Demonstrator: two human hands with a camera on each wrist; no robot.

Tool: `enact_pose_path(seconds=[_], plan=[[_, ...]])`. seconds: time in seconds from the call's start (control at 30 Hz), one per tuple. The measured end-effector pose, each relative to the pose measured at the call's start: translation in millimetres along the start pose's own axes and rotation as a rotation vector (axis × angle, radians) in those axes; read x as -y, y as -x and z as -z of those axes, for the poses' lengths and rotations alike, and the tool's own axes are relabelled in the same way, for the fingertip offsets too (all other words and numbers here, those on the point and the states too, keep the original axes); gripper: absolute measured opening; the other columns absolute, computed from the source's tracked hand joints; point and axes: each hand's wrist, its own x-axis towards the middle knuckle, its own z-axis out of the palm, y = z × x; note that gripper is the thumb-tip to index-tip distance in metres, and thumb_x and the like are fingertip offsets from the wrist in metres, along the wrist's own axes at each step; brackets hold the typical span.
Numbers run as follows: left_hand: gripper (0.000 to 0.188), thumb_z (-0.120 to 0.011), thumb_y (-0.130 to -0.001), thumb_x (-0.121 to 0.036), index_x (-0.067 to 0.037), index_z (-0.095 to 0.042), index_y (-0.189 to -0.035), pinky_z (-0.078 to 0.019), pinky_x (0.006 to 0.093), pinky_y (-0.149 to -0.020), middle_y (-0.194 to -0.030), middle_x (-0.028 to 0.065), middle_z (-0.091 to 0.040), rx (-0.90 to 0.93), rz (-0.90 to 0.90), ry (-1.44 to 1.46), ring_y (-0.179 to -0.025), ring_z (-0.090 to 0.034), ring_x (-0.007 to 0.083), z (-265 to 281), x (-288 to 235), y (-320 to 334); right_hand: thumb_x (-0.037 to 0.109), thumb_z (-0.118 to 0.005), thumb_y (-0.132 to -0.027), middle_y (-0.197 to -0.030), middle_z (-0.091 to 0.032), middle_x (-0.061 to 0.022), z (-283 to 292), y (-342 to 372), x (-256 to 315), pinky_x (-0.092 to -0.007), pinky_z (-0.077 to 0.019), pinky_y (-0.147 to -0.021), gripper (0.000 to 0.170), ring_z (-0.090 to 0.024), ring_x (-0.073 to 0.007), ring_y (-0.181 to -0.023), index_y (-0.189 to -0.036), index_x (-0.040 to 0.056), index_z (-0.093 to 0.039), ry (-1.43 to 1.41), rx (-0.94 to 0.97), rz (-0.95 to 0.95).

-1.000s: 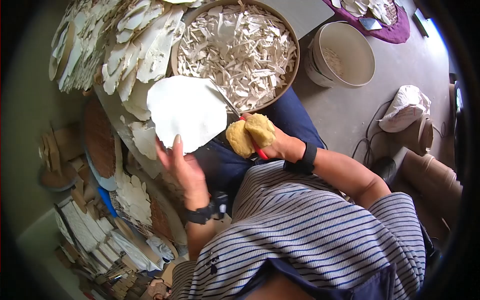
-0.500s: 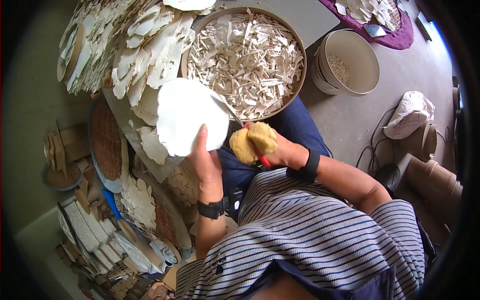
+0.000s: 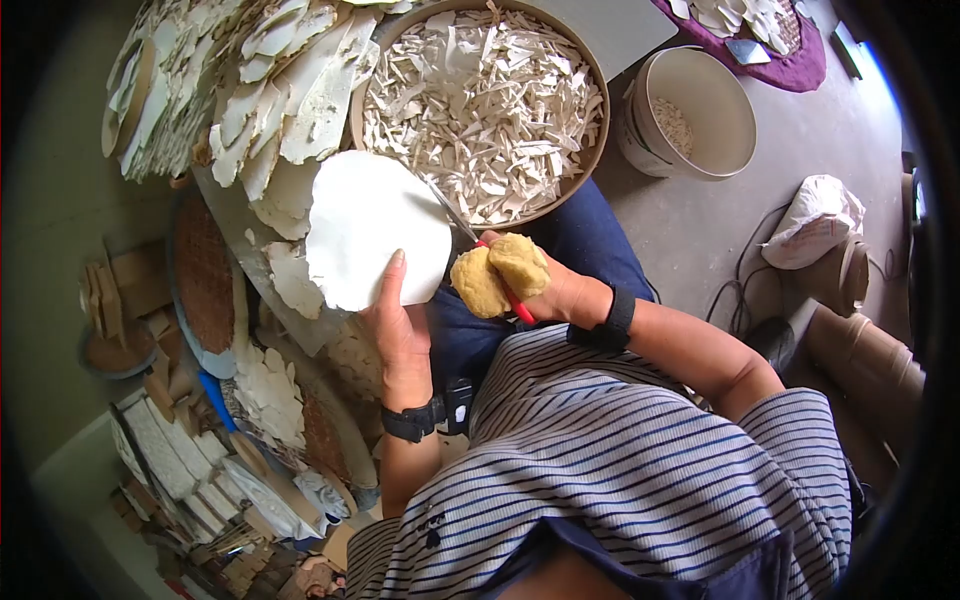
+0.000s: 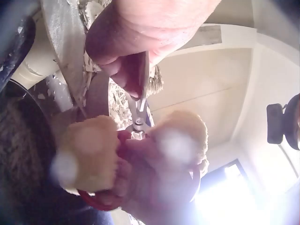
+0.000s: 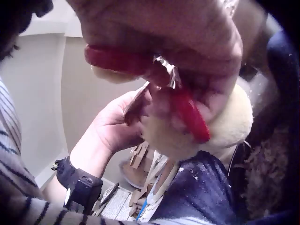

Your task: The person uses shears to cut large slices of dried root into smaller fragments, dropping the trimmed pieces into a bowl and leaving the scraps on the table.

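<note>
In the head view my left hand (image 3: 402,335) holds a thin, flat white sheet (image 3: 370,225) with an uneven outline. Its thumb lies on top near the lower edge, and the fingers are hidden underneath. My right hand (image 3: 565,295) grips red-handled scissors (image 3: 517,305), whose handles are wrapped in thick yellow foam padding (image 3: 480,282). The blades point up and left, right at the sheet's right edge. In the right wrist view fingers curl round the red handle (image 5: 192,117). The left wrist view shows the sheet edge-on, pinched under the left thumb.
A round tray (image 3: 597,145) heaped with white cut strips sits just beyond the hands. Stacks of white sheets (image 3: 270,100) stand at the upper left. To the right are a white bucket (image 3: 715,110) with scraps inside and a white bag (image 3: 815,220) beside cables.
The left hand has moved from the sheet's lower left to its lower right edge, its thumb now on top. The sheet has turned and shifted slightly. The right hand keeps the scissors nearly in place.
</note>
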Motion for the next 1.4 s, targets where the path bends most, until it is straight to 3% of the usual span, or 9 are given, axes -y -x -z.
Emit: enact_pose_path(seconds=[0.13,0.2,0.27,0.33,0.47,0.8,0.93,1.0,1.4], plan=[[0.052,-0.061,-0.077,0.0,-0.004,-0.042,-0.126,-0.043,0.0363,-0.09,-0.117,0.0076,-0.051,0.066,0.019,-0.039,-0.105,-0.051,0.0214,2.9,-1.0,0.9,0.016,-0.058,-0.074,-0.076,-0.056,-0.013,6.0,-1.4,-0.6,-0.0384,-0.0474,-0.067,0.017,-0.056,-0.0333,-0.073,-0.085,0.0036,-0.057,0.032,-0.002,0.034],[0.054,-0.061,-0.077,0.0,-0.006,-0.041,-0.127,-0.0423,0.0362,-0.091,-0.117,0.0069,-0.05,0.081,0.045,-0.038,-0.106,-0.05,0.0211,5.8,-2.0,-1.5,0.017,-0.058,-0.074,-0.076,-0.056,-0.0134,-10.3,4.0,-22.7,-0.0386,-0.0474,-0.065,0.016,-0.056,-0.0336,-0.072,-0.083,0.0037,-0.057,-0.323,0.023,-0.121],[0.055,-0.06,-0.076,0.001,-0.006,-0.041,-0.127,-0.0421,0.0364,-0.091,-0.118,0.0067,-0.05,0.072,0.049,-0.054,-0.106,-0.05,0.0211,5.3,-2.5,-1.6,0.018,-0.057,-0.075,-0.075,-0.057,-0.0139,-1.9,3.3,-16.8,-0.0386,-0.0475,-0.062,0.016,-0.056,-0.034,-0.07,-0.08,0.0038,-0.056,0.1,-0.01,0.117],[0.052,-0.06,-0.076,0.002,-0.003,-0.042,-0.125,-0.0425,0.0358,-0.091,-0.117,0.0078,-0.051,0.06,0.024,-0.045,-0.105,-0.051,0.021,2.3,-3.1,-2.7,0.018,-0.057,-0.074,-0.075,-0.057,-0.0138,-4.8,4.1,-16.8,-0.0386,-0.0476,-0.062,0.015,-0.057,-0.0339,-0.07,-0.08,0.0037,-0.056,-0.193,0.008,-0.063],[0.049,-0.061,-0.076,0.003,0.002,-0.045,-0.121,-0.0432,0.0341,-0.09,-0.115,0.0105,-0.052,0.032,-0.02,-0.023,-0.101,-0.053,0.0207,-0.1,-6.7,-1.3,0.017,-0.058,-0.074,-0.078,-0.057,-0.0143,-1.9,5.8,-8.2,-0.038,-0.0478,-0.064,0.016,-0.057,-0.0341,-0.073,-0.082,0.0033,-0.056,-0.264,0.045,-0.167],[0.054,-0.061,-0.074,0.007,-0.002,-0.042,-0.123,-0.0444,0.0319,-0.088,-0.112,0.0086,-0.052,0.114,0.097,-0.125,-0.099,-0.053,0.0191,14.6,-9.5,6.1,0.015,-0.056,-0.075,-0.081,-0.056,-0.0158,7.7,3.9,-5.2,-0.0374,-0.0474,-0.069,0.017,-0.056,-0.034,-0.078,-0.086,0.0025,-0.054,-0.008,0.086,-0.116],[0.054,-0.061,-0.073,0.007,-0.002,-0.043,-0.123,-0.0439,0.0316,-0.088,-0.113,0.0084,-0.051,0.112,0.121,-0.129,-0.1,-0.052,0.019,17.1,-12.6,4.9,0.015,-0.057,-0.075,-0.081,-0.056,-0.0155,-1.8,7.8,-16.3,-0.0374,-0.0472,-0.069,0.017,-0.056,-0.0338,-0.077,-0.087,0.0026,-0.055,-0.307,0.076,-0.156],[0.054,-0.062,-0.072,0.007,-0.002,-0.043,-0.122,-0.0432,0.0313,-0.089,-0.113,0.0082,-0.051,0.113,0.134,-0.139,-0.101,-0.052,0.019,17.3,-16.9,5.2,0.015,-0.057,-0.075,-0.083,-0.056,-0.0154,9.1,7.2,-1.4,-0.0374,-0.047,-0.069,0.018,-0.056,-0.0336,-0.078,-0.087,0.0026,-0.055,-0.037,0.076,-0.084],[0.058,-0.065,-0.07,0.005,-0.003,-0.042,-0.123,-0.0434,0.0312,-0.088,-0.112,0.008,-0.052,0.252,0.224,-0.25,-0.102,-0.052,0.0195,34.2,-23.7,5.5,0.017,-0.058,-0.075,-0.085,-0.058,-0.0145,9.7,9.8,-10.6,-0.0374,-0.0475,-0.07,0.017,-0.056,-0.0331,-0.079,-0.087,0.0035,-0.057,-0.039,0.019,0.015]])
